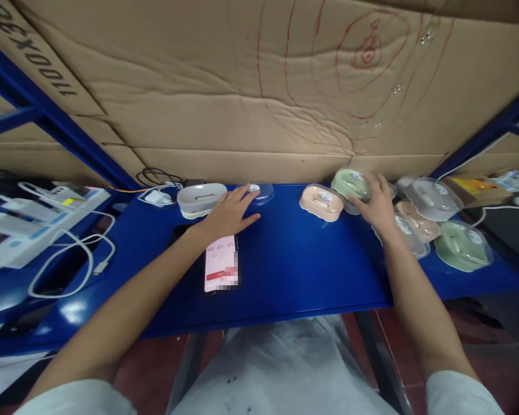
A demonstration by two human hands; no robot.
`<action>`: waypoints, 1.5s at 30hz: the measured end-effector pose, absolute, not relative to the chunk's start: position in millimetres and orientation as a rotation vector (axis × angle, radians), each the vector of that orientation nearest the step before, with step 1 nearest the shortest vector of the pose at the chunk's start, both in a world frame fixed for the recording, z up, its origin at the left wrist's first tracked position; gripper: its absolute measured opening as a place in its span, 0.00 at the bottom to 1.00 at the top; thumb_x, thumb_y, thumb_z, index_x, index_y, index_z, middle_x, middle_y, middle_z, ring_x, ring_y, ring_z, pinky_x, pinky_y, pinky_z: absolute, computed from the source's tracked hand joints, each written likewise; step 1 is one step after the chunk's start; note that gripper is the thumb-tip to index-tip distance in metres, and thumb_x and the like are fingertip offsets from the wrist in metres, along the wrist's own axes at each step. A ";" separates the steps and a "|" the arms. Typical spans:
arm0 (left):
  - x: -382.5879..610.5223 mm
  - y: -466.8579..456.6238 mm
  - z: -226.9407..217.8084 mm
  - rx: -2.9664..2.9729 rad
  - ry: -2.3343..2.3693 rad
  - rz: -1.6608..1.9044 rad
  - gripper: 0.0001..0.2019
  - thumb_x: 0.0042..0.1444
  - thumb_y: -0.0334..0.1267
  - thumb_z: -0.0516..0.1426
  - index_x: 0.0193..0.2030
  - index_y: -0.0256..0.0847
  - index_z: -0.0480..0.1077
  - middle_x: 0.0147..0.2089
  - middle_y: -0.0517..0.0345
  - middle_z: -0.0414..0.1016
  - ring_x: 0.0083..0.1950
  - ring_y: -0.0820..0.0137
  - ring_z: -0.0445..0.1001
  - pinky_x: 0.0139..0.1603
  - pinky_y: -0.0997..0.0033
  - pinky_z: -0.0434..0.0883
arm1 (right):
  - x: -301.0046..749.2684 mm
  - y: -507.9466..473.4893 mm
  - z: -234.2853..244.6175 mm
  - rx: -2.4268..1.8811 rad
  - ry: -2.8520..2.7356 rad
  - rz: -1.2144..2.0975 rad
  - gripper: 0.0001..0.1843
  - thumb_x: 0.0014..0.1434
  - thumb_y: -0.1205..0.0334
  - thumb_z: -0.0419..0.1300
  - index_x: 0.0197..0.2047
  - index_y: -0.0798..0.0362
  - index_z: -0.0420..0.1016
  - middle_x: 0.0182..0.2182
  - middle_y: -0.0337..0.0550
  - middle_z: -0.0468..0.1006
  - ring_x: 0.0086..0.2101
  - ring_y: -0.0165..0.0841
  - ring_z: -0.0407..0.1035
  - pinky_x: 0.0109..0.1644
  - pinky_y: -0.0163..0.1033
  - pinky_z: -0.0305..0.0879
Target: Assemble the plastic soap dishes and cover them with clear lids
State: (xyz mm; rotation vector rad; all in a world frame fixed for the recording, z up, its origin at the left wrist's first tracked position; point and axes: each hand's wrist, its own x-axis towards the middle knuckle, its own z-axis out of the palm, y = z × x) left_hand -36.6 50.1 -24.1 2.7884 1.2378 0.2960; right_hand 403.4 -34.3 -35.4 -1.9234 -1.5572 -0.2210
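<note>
My left hand (229, 212) lies palm down with its fingers stretched out and its thumb apart. Its fingertips reach the near edge of a clear plastic lid (264, 195) with a round sticker. Just left of that hand sits a grey soap box base (202, 197) without a lid, on top of a pale piece. At the back right, my right hand (375, 199) is closed around the right side of a green soap box (350, 183), thumb at its front; some fingers are blurred. A pink soap box (322, 202) stands to the left of the green one.
More lidded soap boxes, including a grey one (435, 199) and a green one (462, 246), crowd the right end of the blue table (303, 271). A phone (221, 265) showing a timer lies near my left forearm. Left are a power strip (47, 222) and white cables.
</note>
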 end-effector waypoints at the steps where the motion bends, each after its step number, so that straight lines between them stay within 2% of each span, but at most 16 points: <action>1: -33.7 58.0 -23.7 2.778 1.262 0.257 0.34 0.75 0.52 0.52 0.81 0.37 0.53 0.83 0.33 0.52 0.83 0.45 0.53 0.80 0.38 0.54 | 403.7 -33.2 -38.5 -1.959 -1.533 -0.223 0.49 0.63 0.33 0.63 0.76 0.55 0.63 0.77 0.71 0.54 0.74 0.64 0.53 0.72 0.74 0.55; 3: -27.2 64.6 -24.3 2.771 1.266 0.192 0.33 0.75 0.52 0.52 0.80 0.38 0.57 0.81 0.33 0.57 0.81 0.44 0.57 0.78 0.35 0.57 | 396.5 -34.2 -40.1 -1.982 -1.504 -0.293 0.49 0.64 0.32 0.62 0.78 0.53 0.59 0.78 0.71 0.50 0.75 0.67 0.49 0.70 0.80 0.51; 5: -19.8 56.9 -26.4 2.793 1.219 0.148 0.31 0.74 0.52 0.53 0.78 0.40 0.61 0.80 0.33 0.60 0.80 0.42 0.60 0.76 0.32 0.58 | 380.5 -38.8 -35.9 -1.925 -1.550 -0.383 0.46 0.68 0.34 0.59 0.79 0.52 0.58 0.79 0.70 0.48 0.76 0.66 0.48 0.71 0.80 0.48; 10: -13.2 14.0 -25.8 2.878 0.963 0.124 0.27 0.76 0.52 0.51 0.78 0.50 0.62 0.81 0.44 0.60 0.79 0.48 0.61 0.76 0.38 0.59 | 320.3 -58.0 -22.7 -1.585 -1.898 -0.393 0.33 0.76 0.43 0.53 0.76 0.49 0.63 0.77 0.61 0.59 0.75 0.56 0.55 0.75 0.70 0.50; 13: -36.8 16.5 -17.9 2.880 0.916 0.200 0.25 0.77 0.47 0.48 0.78 0.56 0.61 0.83 0.49 0.56 0.79 0.50 0.62 0.75 0.39 0.60 | 284.1 -69.1 -29.2 -1.355 -2.216 -0.284 0.29 0.77 0.47 0.53 0.76 0.45 0.64 0.76 0.54 0.64 0.75 0.52 0.57 0.77 0.67 0.52; 15: -64.4 32.1 -13.5 2.846 1.173 0.247 0.25 0.76 0.44 0.49 0.77 0.53 0.63 0.82 0.49 0.59 0.79 0.49 0.61 0.75 0.37 0.60 | 265.4 -73.5 -39.3 -1.256 -2.392 -0.216 0.30 0.77 0.49 0.53 0.78 0.46 0.62 0.76 0.52 0.63 0.76 0.50 0.55 0.78 0.66 0.52; 17: -93.3 49.3 -11.4 2.746 1.579 0.278 0.25 0.74 0.43 0.50 0.74 0.49 0.66 0.76 0.48 0.69 0.76 0.48 0.65 0.75 0.37 0.62 | 253.5 -74.3 -50.0 -1.214 -2.491 -0.174 0.31 0.78 0.50 0.53 0.79 0.49 0.60 0.76 0.53 0.64 0.76 0.50 0.54 0.77 0.66 0.52; 19: -114.6 61.1 -11.2 2.684 1.740 0.268 0.24 0.69 0.39 0.53 0.70 0.39 0.71 0.71 0.38 0.73 0.73 0.40 0.68 0.71 0.29 0.63 | 248.8 -72.0 -57.6 -1.206 -2.524 -0.143 0.31 0.77 0.51 0.53 0.78 0.51 0.61 0.74 0.55 0.67 0.74 0.51 0.57 0.76 0.67 0.55; 21: -122.9 65.0 -11.3 2.657 1.775 0.258 0.22 0.66 0.37 0.55 0.65 0.35 0.75 0.67 0.33 0.77 0.69 0.36 0.72 0.67 0.28 0.66 | 250.2 -68.5 -60.6 -1.228 -2.506 -0.122 0.30 0.77 0.51 0.54 0.77 0.51 0.63 0.70 0.56 0.72 0.70 0.51 0.64 0.72 0.65 0.61; 24: -113.5 59.1 -8.8 2.666 1.716 0.304 0.21 0.67 0.41 0.55 0.63 0.37 0.76 0.64 0.35 0.79 0.66 0.39 0.76 0.66 0.35 0.69 | 257.4 -64.9 -59.4 -1.304 -2.432 -0.122 0.26 0.76 0.52 0.55 0.72 0.49 0.71 0.61 0.55 0.79 0.61 0.50 0.72 0.66 0.60 0.69; 27: -89.8 43.5 -5.8 2.716 1.569 0.380 0.22 0.70 0.44 0.55 0.66 0.39 0.75 0.66 0.40 0.79 0.67 0.45 0.77 0.66 0.42 0.70 | 263.2 -64.6 -57.6 -1.370 -2.364 -0.142 0.25 0.76 0.50 0.55 0.70 0.51 0.74 0.56 0.57 0.81 0.56 0.52 0.75 0.63 0.61 0.71; 30: -63.7 21.4 -8.9 2.789 1.349 0.398 0.20 0.71 0.45 0.56 0.65 0.46 0.77 0.66 0.49 0.80 0.68 0.51 0.76 0.69 0.46 0.69 | 263.4 -66.1 -57.0 -1.398 -2.308 -0.147 0.30 0.76 0.48 0.54 0.74 0.51 0.68 0.59 0.60 0.79 0.58 0.54 0.74 0.63 0.63 0.72; 33: -43.6 -0.1 -16.8 2.843 1.074 0.373 0.17 0.73 0.46 0.56 0.63 0.51 0.78 0.63 0.55 0.83 0.67 0.56 0.78 0.71 0.49 0.68 | 258.9 -68.3 -56.1 -1.309 -2.332 -0.111 0.34 0.76 0.46 0.55 0.79 0.48 0.60 0.68 0.58 0.72 0.66 0.51 0.68 0.68 0.60 0.69; 37: -35.7 -10.6 -20.1 2.769 0.737 0.472 0.19 0.76 0.48 0.51 0.63 0.46 0.77 0.65 0.51 0.81 0.65 0.58 0.78 0.70 0.53 0.71 | 252.0 -70.8 -54.9 -1.150 -2.411 -0.091 0.24 0.77 0.49 0.54 0.71 0.45 0.72 0.70 0.53 0.71 0.68 0.49 0.66 0.69 0.59 0.66; 41: -48.0 2.5 -17.0 2.769 1.257 0.514 0.21 0.76 0.45 0.49 0.66 0.44 0.74 0.69 0.47 0.77 0.69 0.53 0.74 0.71 0.50 0.68 | 252.8 -71.1 -51.7 -1.172 -2.325 -0.100 0.20 0.75 0.47 0.58 0.60 0.47 0.81 0.63 0.54 0.78 0.65 0.49 0.70 0.68 0.59 0.67; 45: -63.9 18.2 -22.9 2.666 1.695 0.400 0.19 0.71 0.44 0.55 0.62 0.41 0.77 0.62 0.39 0.79 0.62 0.44 0.78 0.63 0.42 0.70 | 260.9 -70.2 -46.6 -1.210 -2.142 -0.109 0.19 0.74 0.44 0.61 0.55 0.48 0.81 0.56 0.51 0.83 0.59 0.47 0.76 0.65 0.57 0.69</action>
